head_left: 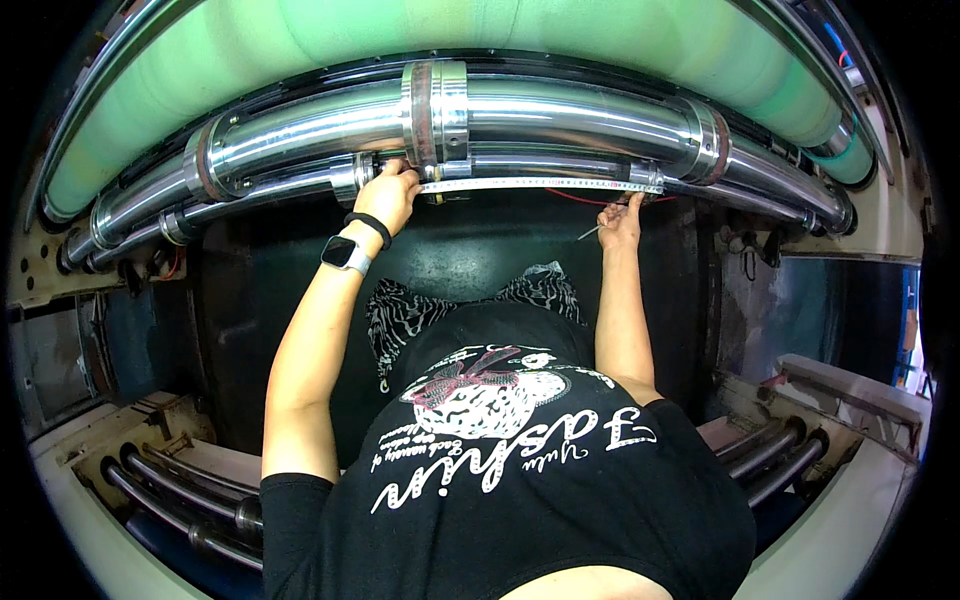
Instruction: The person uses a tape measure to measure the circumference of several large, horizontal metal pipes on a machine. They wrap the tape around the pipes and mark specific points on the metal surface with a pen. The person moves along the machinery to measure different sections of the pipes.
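A white measuring tape [530, 184] is stretched sideways along a metal shaft, below a thick chrome roller [570, 110]. Its left end meets the fingers of my left hand [388, 200], which are closed beside a collar [350, 178] on the lower shaft. My right hand [621, 222] grips the tape's other end near a right-hand collar, thumb pointing up. A thin, light-coloured stick [590, 233] juts from the curled fingers of that hand; its kind cannot be made out. The fingertips of my left hand are partly hidden.
A large pale-green roller [420, 35] spans the far side. Steel rings [435, 115] sit around the chrome roller. A red cable [585, 200] hangs behind the tape. Machine side frames [880, 225] stand at both sides, with more metal rollers [770, 465] low at left and right.
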Motion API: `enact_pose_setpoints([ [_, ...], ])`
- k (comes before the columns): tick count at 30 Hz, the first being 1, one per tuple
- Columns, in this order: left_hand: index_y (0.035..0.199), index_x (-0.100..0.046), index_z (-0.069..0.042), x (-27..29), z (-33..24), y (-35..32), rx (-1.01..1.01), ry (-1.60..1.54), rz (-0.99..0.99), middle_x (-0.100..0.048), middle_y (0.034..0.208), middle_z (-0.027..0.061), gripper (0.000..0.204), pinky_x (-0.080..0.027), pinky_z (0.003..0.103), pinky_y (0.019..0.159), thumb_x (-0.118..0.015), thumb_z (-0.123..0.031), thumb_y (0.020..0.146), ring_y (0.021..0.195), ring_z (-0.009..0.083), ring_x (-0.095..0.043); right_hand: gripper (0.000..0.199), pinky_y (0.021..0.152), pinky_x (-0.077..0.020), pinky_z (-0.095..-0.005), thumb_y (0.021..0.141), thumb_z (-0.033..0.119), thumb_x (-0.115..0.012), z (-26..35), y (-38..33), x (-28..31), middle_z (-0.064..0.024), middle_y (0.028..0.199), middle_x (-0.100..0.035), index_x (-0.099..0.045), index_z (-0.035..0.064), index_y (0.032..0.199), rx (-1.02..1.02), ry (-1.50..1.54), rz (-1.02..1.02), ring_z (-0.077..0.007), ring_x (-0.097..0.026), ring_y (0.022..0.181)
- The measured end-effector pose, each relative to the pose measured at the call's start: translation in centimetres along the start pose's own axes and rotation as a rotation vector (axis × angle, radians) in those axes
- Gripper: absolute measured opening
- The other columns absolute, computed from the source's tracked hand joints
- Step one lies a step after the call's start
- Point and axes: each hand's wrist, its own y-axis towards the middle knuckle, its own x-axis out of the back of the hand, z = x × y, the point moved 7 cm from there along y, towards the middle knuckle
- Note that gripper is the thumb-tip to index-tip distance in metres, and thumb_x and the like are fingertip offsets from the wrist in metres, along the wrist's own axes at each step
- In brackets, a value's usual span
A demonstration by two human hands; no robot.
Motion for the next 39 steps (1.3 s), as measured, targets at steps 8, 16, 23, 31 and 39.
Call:
enact_pose_setpoints([
  [8, 0.081, -0.059, -0.005, -0.6, -0.1, 0.5, -0.04, 0.001, 0.011, -0.055, 0.097, 0.0125, 0.013, -0.046, 0.04, 0.074, -0.056, -0.017, 0.081, 0.087, 0.0327, -0.056, 0.043, 0.039, -0.0257, -0.022, 0.073, 0.055, -0.06, 0.2, 0.3, 0.1, 0.0029, 0.057, -0.039, -0.049, 0.0136, 0.071, 0.008, 0.014, -0.014, -0.0086, -0.038, 0.047],
  [16, 0.085, -0.061, -0.005, -0.8, -0.7, 0.7, -0.033, -0.024, 0.07, -0.058, 0.091, 0.0145, 0.015, -0.045, 0.04, 0.074, -0.055, -0.017, 0.081, 0.086, 0.0332, -0.056, 0.042, 0.041, -0.0259, -0.0222, 0.075, 0.056, -0.055, 0.5, 0.6, 0.5, 0.0021, 0.056, -0.04, -0.051, 0.0147, 0.075, -0.014, 0.018, -0.036, -0.0093, -0.039, 0.049],
  [23, 0.085, -0.062, -0.007, -1.4, -0.7, 0.4, 0.006, 0.009, 0.098, -0.059, 0.092, 0.0125, 0.015, -0.046, 0.04, 0.072, -0.054, -0.019, 0.081, 0.085, 0.0315, -0.057, 0.043, 0.041, -0.0256, -0.0224, 0.076, 0.057, -0.054, 0.6, 0.8, 0.7, 0.0009, 0.058, -0.04, -0.049, 0.0142, 0.078, -0.019, 0.02, -0.04, -0.01, -0.037, 0.049],
  [31, 0.084, -0.061, -0.005, -0.6, -1.1, 0.8, -0.027, 0.017, 0.08, -0.061, 0.084, 0.0157, 0.017, -0.046, 0.041, 0.07, -0.053, -0.02, 0.081, 0.082, 0.0335, -0.058, 0.043, 0.04, -0.0273, -0.0225, 0.076, 0.054, -0.056, 0.7, -0.2, -0.1, 0.0012, 0.057, -0.039, -0.047, 0.0116, 0.074, -0.005, 0.033, 0.007, -0.0096, -0.038, 0.048],
  [39, 0.085, -0.063, -0.007, -0.8, -0.6, 0.8, 0.073, 0.046, 0.136, -0.062, 0.088, 0.0116, 0.018, -0.046, 0.042, 0.072, -0.052, -0.021, 0.08, 0.083, 0.0308, -0.059, 0.044, 0.04, -0.0267, -0.0228, 0.077, 0.054, -0.056, 0.7, -0.4, -0.2, 0.0008, 0.056, -0.04, -0.046, 0.0109, 0.072, -0.006, 0.021, -0.014, -0.0096, -0.039, 0.048],
])
